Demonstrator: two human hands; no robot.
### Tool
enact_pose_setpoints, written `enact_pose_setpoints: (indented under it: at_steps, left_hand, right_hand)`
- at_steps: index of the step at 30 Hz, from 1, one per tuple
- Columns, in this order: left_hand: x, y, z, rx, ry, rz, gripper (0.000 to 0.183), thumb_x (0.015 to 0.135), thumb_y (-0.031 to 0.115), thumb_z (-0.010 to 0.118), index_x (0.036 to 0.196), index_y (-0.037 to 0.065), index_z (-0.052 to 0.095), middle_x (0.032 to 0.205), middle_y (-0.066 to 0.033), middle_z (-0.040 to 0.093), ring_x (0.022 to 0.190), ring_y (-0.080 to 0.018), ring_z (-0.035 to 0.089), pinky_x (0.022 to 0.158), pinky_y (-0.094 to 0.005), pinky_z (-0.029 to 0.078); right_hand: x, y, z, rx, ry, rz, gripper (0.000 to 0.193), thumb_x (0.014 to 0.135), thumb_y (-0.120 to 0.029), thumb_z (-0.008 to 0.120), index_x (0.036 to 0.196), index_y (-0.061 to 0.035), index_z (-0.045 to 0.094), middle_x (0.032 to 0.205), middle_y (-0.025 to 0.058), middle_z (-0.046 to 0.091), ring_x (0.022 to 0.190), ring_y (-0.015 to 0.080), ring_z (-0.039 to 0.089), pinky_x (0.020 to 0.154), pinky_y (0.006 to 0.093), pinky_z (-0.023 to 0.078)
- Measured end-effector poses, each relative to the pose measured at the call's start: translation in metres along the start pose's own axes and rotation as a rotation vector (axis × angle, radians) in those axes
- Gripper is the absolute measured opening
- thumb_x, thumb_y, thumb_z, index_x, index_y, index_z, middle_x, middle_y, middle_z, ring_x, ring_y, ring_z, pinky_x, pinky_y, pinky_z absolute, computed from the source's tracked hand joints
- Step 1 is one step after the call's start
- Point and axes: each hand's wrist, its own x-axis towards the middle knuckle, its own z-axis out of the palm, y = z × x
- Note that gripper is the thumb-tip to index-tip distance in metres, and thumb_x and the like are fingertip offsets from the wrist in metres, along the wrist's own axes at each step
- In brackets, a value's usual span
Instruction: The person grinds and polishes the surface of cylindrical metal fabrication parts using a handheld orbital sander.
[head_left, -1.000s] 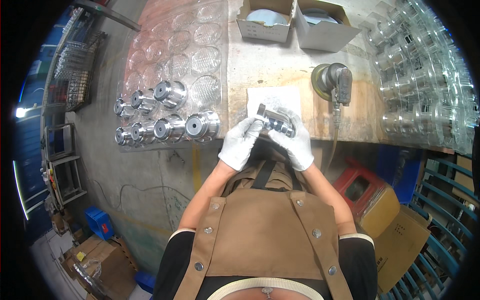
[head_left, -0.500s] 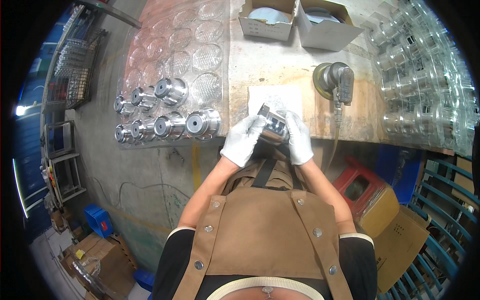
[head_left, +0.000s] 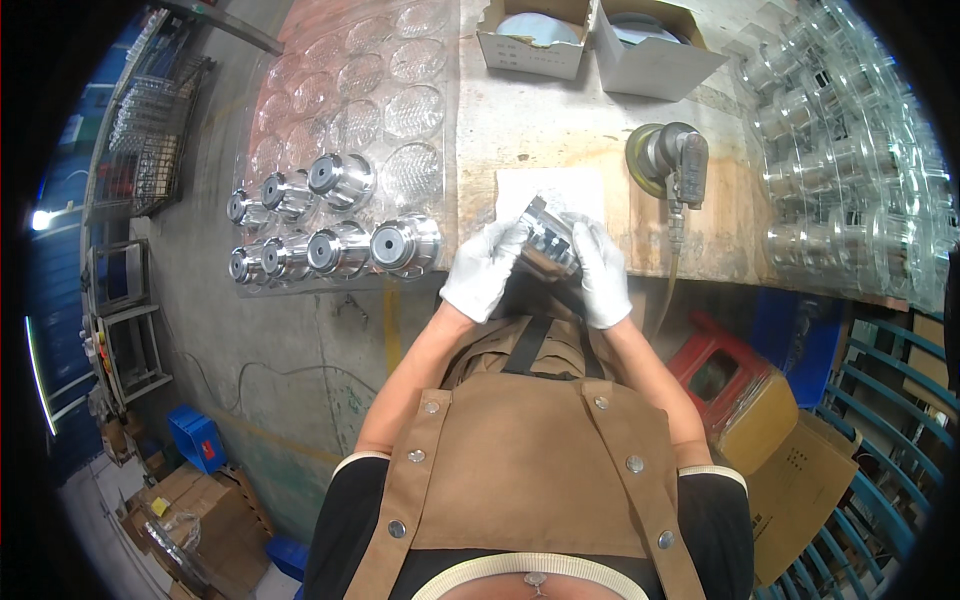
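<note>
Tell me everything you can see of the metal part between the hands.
The metal part is shiny, silver and apparently round-bodied, with a wider rim at its upper-left end and dark bands, perhaps reflections, along its side. It is tilted, held near the front edge of the table. The gloved left hand holds it near the rim; the right hand holds its right side. Its underside is hidden.

White-gloved hands (head_left: 485,272), silver metal part (head_left: 549,242), brown apron (head_left: 535,465), black cream-edged sleeves (head_left: 346,515), blue crate (head_left: 188,438)

Bright light glints off the held metal part (head_left: 549,240); outer edges bow into black.
</note>
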Motion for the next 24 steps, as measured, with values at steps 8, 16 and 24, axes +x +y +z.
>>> enact_pose_setpoints:
  at_steps: [8,16,24]
  left_hand:
    - [0.035,-0.011,0.004,0.185,0.107,0.064,0.033,0.095,0.024,0.056,0.113,-0.002,0.062,0.1,-0.0168,0.068,0.093,-0.02,0.064,0.082,-0.03,0.048]
    - [0.035,-0.004,0.002,0.122,0.11,0.046,0.031,0.094,0.019,0.057,0.115,-0.004,0.06,0.101,-0.0123,0.068,0.091,-0.0146,0.062,0.082,-0.0257,0.048]
    - [0.007,0.004,0.005,-0.098,0.158,0.008,0.034,0.096,0.015,0.056,0.123,-0.006,0.054,0.102,-0.0055,0.063,0.087,-0.0088,0.057,0.078,-0.0216,0.048]
  right_hand:
    - [0.027,-0.032,-0.043,-0.106,0.289,-0.275,0.026,0.092,-0.008,0.058,0.117,0.0012,0.058,0.109,0.0085,0.063,0.101,0.0137,0.059,0.09,0.0264,0.046]
    - [0.033,-0.044,-0.063,-0.095,0.282,-0.273,0.027,0.089,-0.005,0.061,0.116,0.0007,0.06,0.108,0.0059,0.064,0.097,0.0118,0.059,0.086,0.0247,0.047]
    - [0.006,-0.027,-0.01,0.416,-0.215,0.225,0.067,0.087,-0.017,0.063,0.144,-0.0064,0.029,0.137,0.0109,0.044,0.115,0.0207,0.052,0.069,0.0312,0.058]
